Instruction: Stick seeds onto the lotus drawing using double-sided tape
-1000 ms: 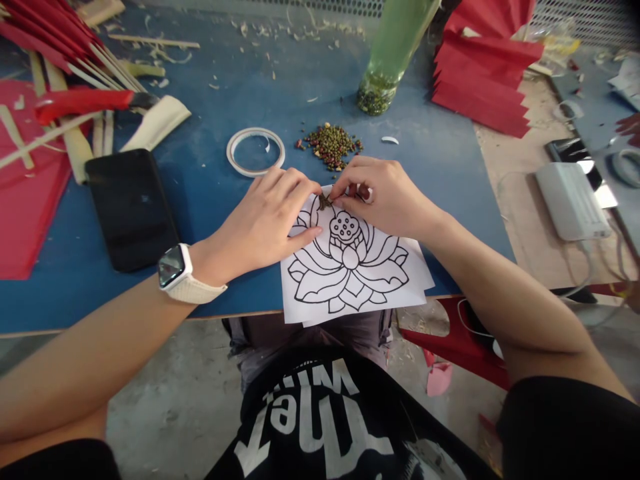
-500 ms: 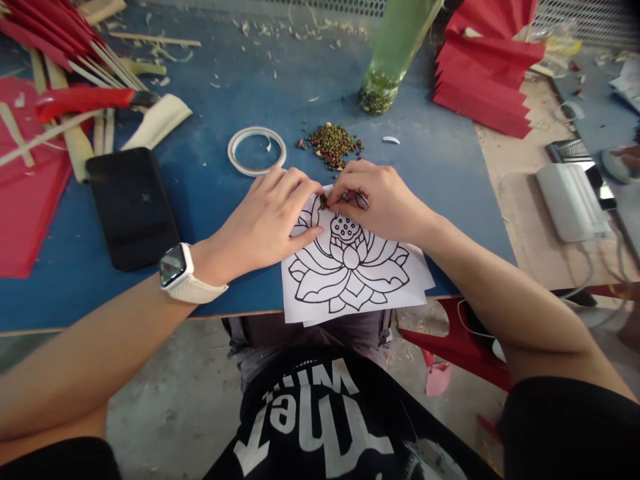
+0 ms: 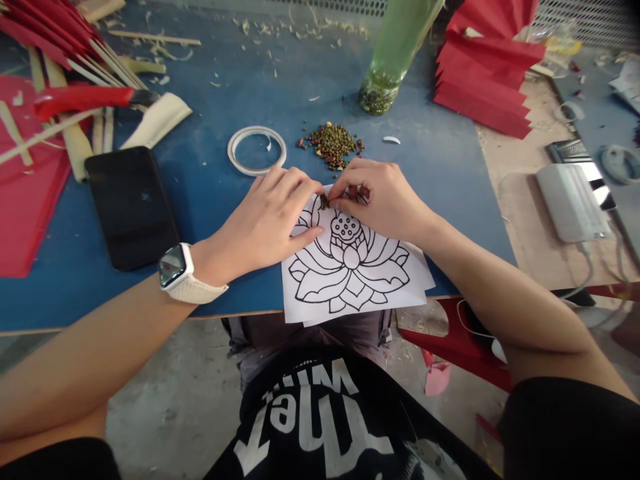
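Since the earlier frame, the right hand (image 3: 379,199) has been shifted slightly, pinched narrow at a dark cluster (image 3: 324,203) on the lotus drawing (image 3: 357,283); whether anything is held cannot be told. The drawing, overhanging the worktop (image 3: 430,170), is touched by the wide-spread left hand (image 3: 267,213).

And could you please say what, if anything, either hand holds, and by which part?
The left hand, partly on the paper, grips nothing visible; whether the right hand, pinched at the dark bits, holds any is unclear.
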`<state>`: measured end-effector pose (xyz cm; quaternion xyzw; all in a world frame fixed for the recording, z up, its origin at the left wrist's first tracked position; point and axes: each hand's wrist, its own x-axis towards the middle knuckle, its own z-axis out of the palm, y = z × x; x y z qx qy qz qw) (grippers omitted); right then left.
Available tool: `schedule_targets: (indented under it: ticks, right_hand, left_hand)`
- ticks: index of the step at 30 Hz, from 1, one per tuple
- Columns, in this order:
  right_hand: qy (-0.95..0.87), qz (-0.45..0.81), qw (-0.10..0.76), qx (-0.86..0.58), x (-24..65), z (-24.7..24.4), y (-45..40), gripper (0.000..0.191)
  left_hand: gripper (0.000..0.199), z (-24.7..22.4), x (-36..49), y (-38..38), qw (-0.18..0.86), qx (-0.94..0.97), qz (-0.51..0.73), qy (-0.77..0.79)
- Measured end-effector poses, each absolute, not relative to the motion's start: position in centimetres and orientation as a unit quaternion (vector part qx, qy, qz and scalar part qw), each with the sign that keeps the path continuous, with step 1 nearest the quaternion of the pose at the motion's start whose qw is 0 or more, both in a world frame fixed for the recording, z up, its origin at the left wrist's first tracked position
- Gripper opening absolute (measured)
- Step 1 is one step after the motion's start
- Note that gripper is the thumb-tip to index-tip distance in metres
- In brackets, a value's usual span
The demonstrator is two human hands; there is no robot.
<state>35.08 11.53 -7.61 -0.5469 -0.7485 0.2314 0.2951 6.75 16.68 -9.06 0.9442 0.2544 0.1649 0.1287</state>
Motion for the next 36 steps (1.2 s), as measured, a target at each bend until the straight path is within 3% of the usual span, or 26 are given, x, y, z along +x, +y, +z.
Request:
schedule_targets:
  ticks: [9,16,25,36]
  right_hand:
    - [-0.76,0.205,0.305,-0.536,34.5,-8.0,11.4,0.019]
    - [-0.752,0.21,0.308,-0.543,34.5,-8.1,11.4,0.016]
    - [-0.73,0.228,0.333,-0.551,35.1,-7.8,11.5,0.003]
    - [-0.726,0.24,0.327,-0.556,34.3,-8.1,11.5,0.016]
  left_hand:
    - [0.048,-9.3,6.7,16.7,0.118,0.946,0.173,0.247]
    - [0.025,-9.0,6.7,16.6,0.116,0.948,0.19,0.226]
    - [0.031,-7.5,6.3,17.0,0.16,0.947,0.17,0.219]
    - [0.031,-7.8,6.2,17.3,0.161,0.951,0.18,0.194]
